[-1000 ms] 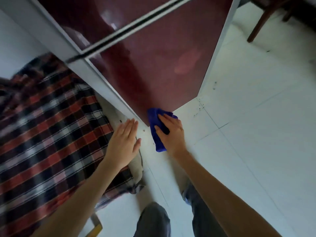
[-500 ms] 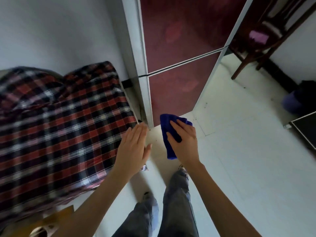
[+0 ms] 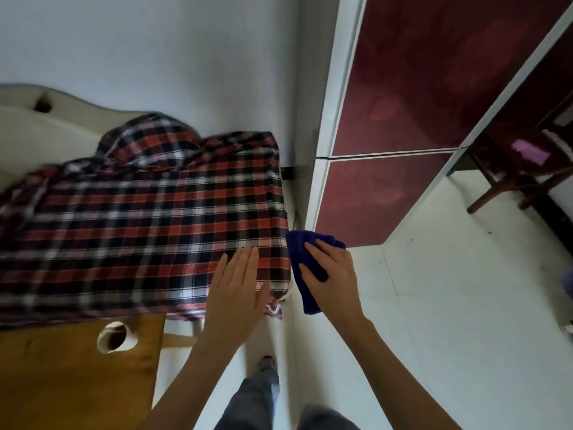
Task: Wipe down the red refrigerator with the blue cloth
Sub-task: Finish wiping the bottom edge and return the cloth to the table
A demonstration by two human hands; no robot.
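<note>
right hand (image 3: pixel 333 279) gripping blue cloth (image 3: pixel 302 259), near refrigerator (image 3: pixel 403 119) corner

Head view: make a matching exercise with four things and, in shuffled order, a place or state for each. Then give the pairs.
Things:
1 cloth
2 left hand
3 chair
4 roll

Places or states:
A on the yellow board
B open, fingers straight
C gripped in the right hand
D right of the fridge

Pairs: 1-C, 2-B, 3-D, 4-A
</note>
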